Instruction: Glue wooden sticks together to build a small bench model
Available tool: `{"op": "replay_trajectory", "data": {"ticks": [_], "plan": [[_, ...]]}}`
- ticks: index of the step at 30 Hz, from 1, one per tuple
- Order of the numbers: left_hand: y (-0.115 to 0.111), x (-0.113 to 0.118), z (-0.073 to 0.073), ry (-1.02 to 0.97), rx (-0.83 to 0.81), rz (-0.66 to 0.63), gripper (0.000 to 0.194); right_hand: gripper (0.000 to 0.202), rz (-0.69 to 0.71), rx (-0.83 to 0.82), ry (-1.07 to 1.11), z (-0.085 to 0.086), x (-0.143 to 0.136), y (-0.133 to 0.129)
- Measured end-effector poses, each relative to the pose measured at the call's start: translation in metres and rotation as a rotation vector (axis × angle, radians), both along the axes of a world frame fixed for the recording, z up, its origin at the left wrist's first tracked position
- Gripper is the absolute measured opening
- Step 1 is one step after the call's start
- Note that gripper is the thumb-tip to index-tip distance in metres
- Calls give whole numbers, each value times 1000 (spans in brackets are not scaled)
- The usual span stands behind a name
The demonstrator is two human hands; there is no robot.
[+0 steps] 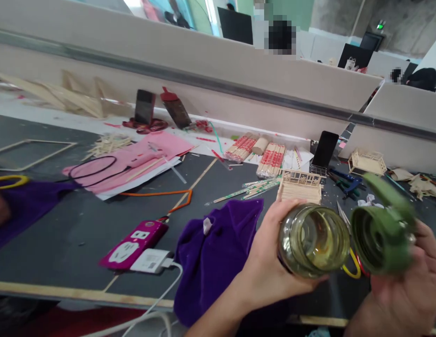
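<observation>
A yellowish see-through bottle [314, 241] is gripped by my left hand [270, 262], its open mouth tilted toward me. Just right of it, my right hand [410, 281] holds a green lid [382, 238] with a raised green loop, apart from the bottle. Beside my left hand lies a crumpled purple cloth [218, 252]. Behind the bottle stands a small wooden stick model [300, 187]. Scissors with yellow and red handles [351, 264] are partly hidden between the bottle and the lid.
A purple power strip [136, 245] with a white charger [151, 260] lies at centre left. Pink sheets [144, 161], packs of sticks [272, 159], pliers [347, 185] and an upright phone [325, 149] are further back. Another person's hand [0, 208] shows at the left edge.
</observation>
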State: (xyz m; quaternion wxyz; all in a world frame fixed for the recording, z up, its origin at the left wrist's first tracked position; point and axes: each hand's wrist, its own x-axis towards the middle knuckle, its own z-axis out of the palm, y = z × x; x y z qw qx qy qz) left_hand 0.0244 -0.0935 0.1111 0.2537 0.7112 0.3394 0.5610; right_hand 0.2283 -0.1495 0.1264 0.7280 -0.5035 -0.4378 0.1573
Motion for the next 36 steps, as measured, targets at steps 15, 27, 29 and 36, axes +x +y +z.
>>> {"op": "replay_trajectory", "data": {"ticks": [15,27,29,36], "plan": [[10,23,-44,40,-205,67,94,31,282,-74,-930,44,-13,43],[6,26,-71,-174,-347,-233,150,39,615,-127,-1254,76,6,31],[4,23,-71,-198,-332,-261,151,34,557,-149,-1234,77,2,31],[-2,16,-58,-283,-285,-380,145,41,326,-52,-1188,88,-13,35]]}}
